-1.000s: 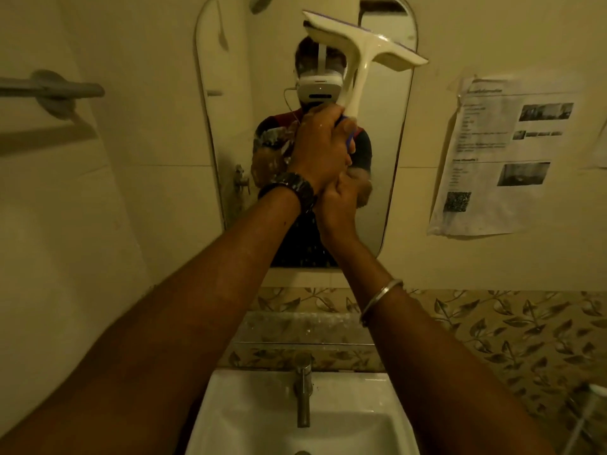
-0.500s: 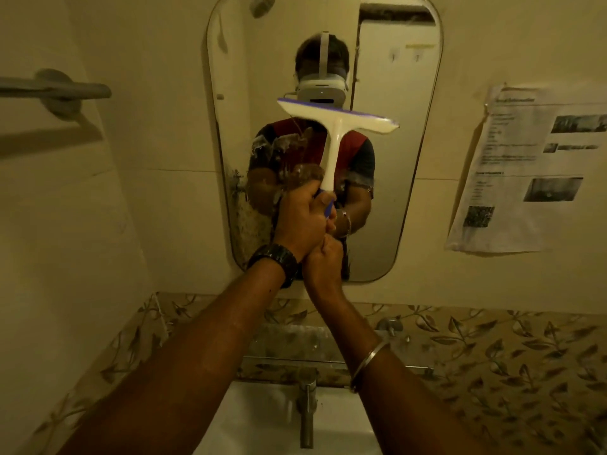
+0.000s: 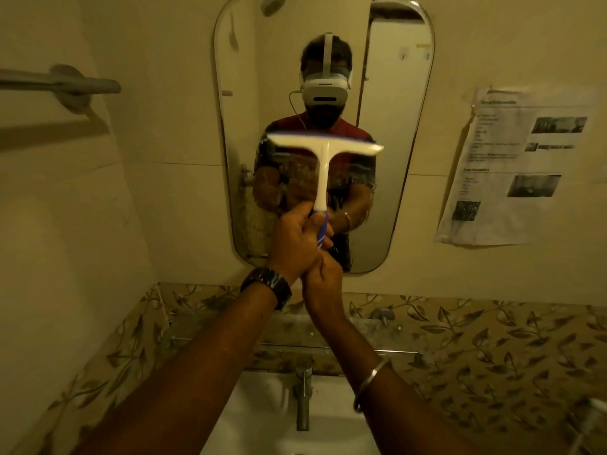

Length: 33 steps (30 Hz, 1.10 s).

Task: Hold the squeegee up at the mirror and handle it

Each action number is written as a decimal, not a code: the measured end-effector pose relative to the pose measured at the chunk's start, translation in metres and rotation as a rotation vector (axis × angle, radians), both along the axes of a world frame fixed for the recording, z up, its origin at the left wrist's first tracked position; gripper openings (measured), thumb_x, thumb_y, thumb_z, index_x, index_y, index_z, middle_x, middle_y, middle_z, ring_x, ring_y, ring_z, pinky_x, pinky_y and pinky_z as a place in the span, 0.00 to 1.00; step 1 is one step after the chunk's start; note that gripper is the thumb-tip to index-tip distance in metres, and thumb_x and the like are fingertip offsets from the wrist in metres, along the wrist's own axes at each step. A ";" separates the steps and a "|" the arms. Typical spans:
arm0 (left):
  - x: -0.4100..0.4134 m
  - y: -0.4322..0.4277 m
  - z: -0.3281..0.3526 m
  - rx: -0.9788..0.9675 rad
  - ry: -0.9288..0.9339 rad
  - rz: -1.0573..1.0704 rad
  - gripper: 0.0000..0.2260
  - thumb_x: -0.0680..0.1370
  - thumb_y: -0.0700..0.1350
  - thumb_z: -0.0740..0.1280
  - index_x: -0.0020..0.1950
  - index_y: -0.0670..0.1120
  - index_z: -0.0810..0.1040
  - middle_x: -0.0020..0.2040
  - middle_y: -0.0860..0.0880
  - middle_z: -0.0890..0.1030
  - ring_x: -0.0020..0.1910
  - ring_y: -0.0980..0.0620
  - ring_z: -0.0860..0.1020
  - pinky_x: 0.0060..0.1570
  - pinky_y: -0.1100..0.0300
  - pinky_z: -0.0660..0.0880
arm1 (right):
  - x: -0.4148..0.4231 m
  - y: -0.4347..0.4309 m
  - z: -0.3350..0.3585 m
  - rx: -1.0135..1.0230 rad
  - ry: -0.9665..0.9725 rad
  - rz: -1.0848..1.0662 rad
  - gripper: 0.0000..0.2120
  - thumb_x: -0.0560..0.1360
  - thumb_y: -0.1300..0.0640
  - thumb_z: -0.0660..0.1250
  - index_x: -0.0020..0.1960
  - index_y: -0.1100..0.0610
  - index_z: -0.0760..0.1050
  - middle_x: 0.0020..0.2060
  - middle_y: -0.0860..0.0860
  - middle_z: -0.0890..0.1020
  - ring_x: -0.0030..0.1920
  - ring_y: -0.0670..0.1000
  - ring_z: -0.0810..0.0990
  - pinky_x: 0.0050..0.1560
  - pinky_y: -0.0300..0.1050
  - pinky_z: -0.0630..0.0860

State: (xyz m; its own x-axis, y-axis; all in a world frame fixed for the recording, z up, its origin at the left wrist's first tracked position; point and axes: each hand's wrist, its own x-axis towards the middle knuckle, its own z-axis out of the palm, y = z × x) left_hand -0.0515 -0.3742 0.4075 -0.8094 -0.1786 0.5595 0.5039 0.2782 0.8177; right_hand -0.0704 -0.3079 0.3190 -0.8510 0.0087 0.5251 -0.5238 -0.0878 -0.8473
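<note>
Head cam had the squeegee (image 3: 323, 149) held up against the mirror (image 3: 399, 133), blade across the middle of the glass and roughly level, maybe a touch lower on the right. The left hand (image 3: 295, 241) was wrapped round the blue-and-white handle end, a proper closed grip on it. The right hand (image 3: 322, 280) sat just under and was tucked in against the left one, fingers curled; whether it reached the handle itself I couldn't tell.

Judging from that shot, doing this stroke well meant keeping the rubber edge flat on the glass the whole width, even pressure from both hands, and drawing straight down rather than letting one end lead. The lower left of the mirror looked streaky and wet, so I'd say that patch needed an overlapping pass, with the blade wiped between strokes.

Below were a patterned leaf-print tile band (image 3: 492, 339), a tap (image 3: 303, 392) and the white sink (image 3: 259, 421). A towel bar (image 3: 65, 83) stuck out on the left wall and a printed sheet (image 3: 512, 165) was stuck up on the right.
</note>
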 end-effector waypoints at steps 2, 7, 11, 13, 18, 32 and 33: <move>-0.003 -0.001 0.026 0.004 0.059 -0.017 0.09 0.86 0.45 0.63 0.56 0.40 0.79 0.43 0.41 0.83 0.37 0.43 0.83 0.40 0.49 0.84 | -0.007 -0.001 0.029 -0.008 0.044 0.013 0.15 0.82 0.59 0.57 0.38 0.54 0.72 0.33 0.53 0.76 0.32 0.48 0.73 0.33 0.45 0.71; -0.019 -0.010 0.082 -0.044 0.173 0.057 0.12 0.86 0.45 0.63 0.59 0.37 0.79 0.44 0.40 0.84 0.37 0.48 0.83 0.39 0.56 0.84 | -0.038 -0.017 0.082 -0.028 0.089 0.006 0.17 0.83 0.60 0.58 0.37 0.52 0.72 0.32 0.54 0.76 0.33 0.53 0.73 0.34 0.48 0.71; -0.030 -0.019 0.090 -0.035 0.145 0.086 0.11 0.85 0.45 0.63 0.59 0.38 0.79 0.44 0.39 0.84 0.37 0.48 0.82 0.40 0.49 0.85 | -0.049 -0.029 0.089 -0.028 0.092 0.011 0.17 0.82 0.62 0.58 0.35 0.55 0.70 0.30 0.53 0.73 0.30 0.53 0.69 0.31 0.46 0.68; -0.032 -0.022 0.083 -0.014 0.121 0.079 0.11 0.85 0.45 0.63 0.59 0.39 0.79 0.44 0.39 0.83 0.37 0.48 0.82 0.40 0.49 0.85 | -0.049 -0.032 0.083 -0.026 0.084 0.012 0.19 0.82 0.64 0.57 0.33 0.54 0.69 0.28 0.51 0.72 0.29 0.50 0.68 0.30 0.44 0.66; -0.031 -0.027 0.045 0.049 0.068 0.074 0.07 0.86 0.42 0.63 0.55 0.40 0.79 0.41 0.42 0.82 0.33 0.54 0.81 0.35 0.59 0.82 | -0.048 -0.035 0.045 0.031 0.003 0.011 0.20 0.83 0.63 0.58 0.33 0.50 0.70 0.27 0.48 0.74 0.28 0.50 0.70 0.30 0.47 0.68; 0.002 -0.029 0.012 0.139 0.022 0.008 0.09 0.86 0.44 0.62 0.52 0.43 0.80 0.39 0.45 0.83 0.34 0.46 0.82 0.39 0.48 0.83 | -0.006 -0.025 0.017 0.156 0.072 -0.068 0.18 0.84 0.55 0.56 0.35 0.48 0.70 0.30 0.52 0.75 0.30 0.48 0.71 0.31 0.53 0.70; 0.003 -0.029 0.025 0.142 0.055 0.000 0.09 0.86 0.43 0.61 0.53 0.42 0.80 0.39 0.44 0.83 0.34 0.47 0.81 0.39 0.49 0.83 | -0.005 -0.026 0.032 0.148 0.103 -0.072 0.19 0.84 0.55 0.56 0.36 0.47 0.70 0.30 0.53 0.75 0.30 0.49 0.71 0.31 0.53 0.71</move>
State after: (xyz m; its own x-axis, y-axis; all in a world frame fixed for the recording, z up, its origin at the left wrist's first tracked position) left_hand -0.0487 -0.4035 0.4329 -0.7779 -0.2590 0.5725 0.5494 0.1620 0.8197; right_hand -0.0758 -0.3338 0.3506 -0.7929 -0.0160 0.6092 -0.6085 0.0747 -0.7900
